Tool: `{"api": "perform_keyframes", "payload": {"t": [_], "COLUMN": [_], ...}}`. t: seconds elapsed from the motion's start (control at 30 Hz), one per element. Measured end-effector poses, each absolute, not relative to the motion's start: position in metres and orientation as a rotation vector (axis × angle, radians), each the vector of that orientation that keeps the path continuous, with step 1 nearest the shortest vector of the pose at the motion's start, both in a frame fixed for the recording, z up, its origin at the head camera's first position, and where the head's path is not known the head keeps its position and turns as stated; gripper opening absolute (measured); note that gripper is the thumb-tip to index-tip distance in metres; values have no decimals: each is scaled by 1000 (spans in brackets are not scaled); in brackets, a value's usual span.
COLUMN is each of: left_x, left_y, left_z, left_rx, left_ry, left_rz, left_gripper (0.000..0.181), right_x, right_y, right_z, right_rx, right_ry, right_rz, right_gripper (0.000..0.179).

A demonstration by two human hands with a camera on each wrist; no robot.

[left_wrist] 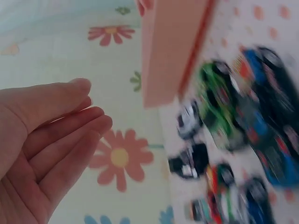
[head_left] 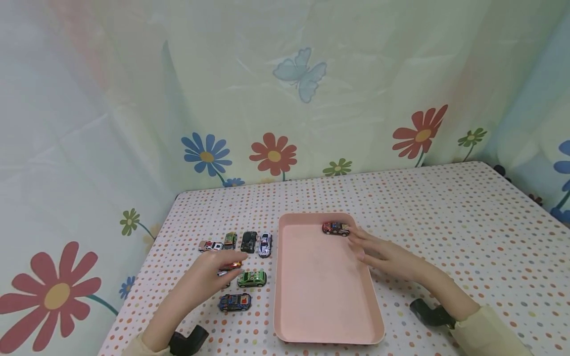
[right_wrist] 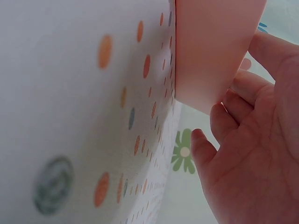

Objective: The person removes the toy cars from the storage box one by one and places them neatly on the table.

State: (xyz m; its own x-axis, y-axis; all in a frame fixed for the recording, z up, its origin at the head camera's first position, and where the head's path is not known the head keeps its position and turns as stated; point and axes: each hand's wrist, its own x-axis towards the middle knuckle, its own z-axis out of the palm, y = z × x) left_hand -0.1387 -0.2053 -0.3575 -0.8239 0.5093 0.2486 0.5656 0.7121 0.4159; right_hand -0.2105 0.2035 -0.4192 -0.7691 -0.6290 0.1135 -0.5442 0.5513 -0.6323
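Note:
In the head view, a dark red and black toy car (head_left: 336, 228) sits in the far right corner of the pink tray (head_left: 311, 337). My right hand (head_left: 378, 251) reaches over the tray's right rim, its fingertips right at that car's end. The right wrist view shows this hand (right_wrist: 252, 121) with loosely bent fingers by the tray wall (right_wrist: 215, 51). Over the toy cars left of the tray hovers my left hand (head_left: 213, 269), partly hiding a red-orange car (head_left: 230, 266). Nothing shows between its thumb and fingers in the left wrist view. Beside it are a green car (head_left: 252, 278) and a blue car (head_left: 234, 302).
Farther back stand a white and red car (head_left: 210, 245), a small green car (head_left: 230, 240), a black car (head_left: 249, 242) and a white and purple car (head_left: 265, 244). The table (head_left: 467, 222) has a dotted cover. A flowered curtain (head_left: 356, 99) hangs behind it.

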Motion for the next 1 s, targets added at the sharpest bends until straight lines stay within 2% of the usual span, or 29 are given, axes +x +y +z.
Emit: {"api": "perform_keyframes", "payload": {"t": [0.2,0.7,0.83,1.0], "left_x": [-164,-229,-243,-256], "left_y": [-170,-90,-70,-52], "left_z": [-345,-324,-326,-340], "left_rx": [-1031,-1081,-1063,-1017], "left_ry": [-2680,-2628,-2621,-2701], "left_rz": [-788,-1024,-1145,-1043], "left_gripper": [30,25,25,20], "right_x": [-212,-212,-212,-211], "right_y": [204,203,204,204], "right_z": [-421,-422,-421,-419], "right_rx": [-1019,-1029,-1024,-1026], "right_ry": [2666,2670,2663,2640], "right_rz": [-992,-996,-1012,-1037], "right_gripper": [52,51,51,51]}}
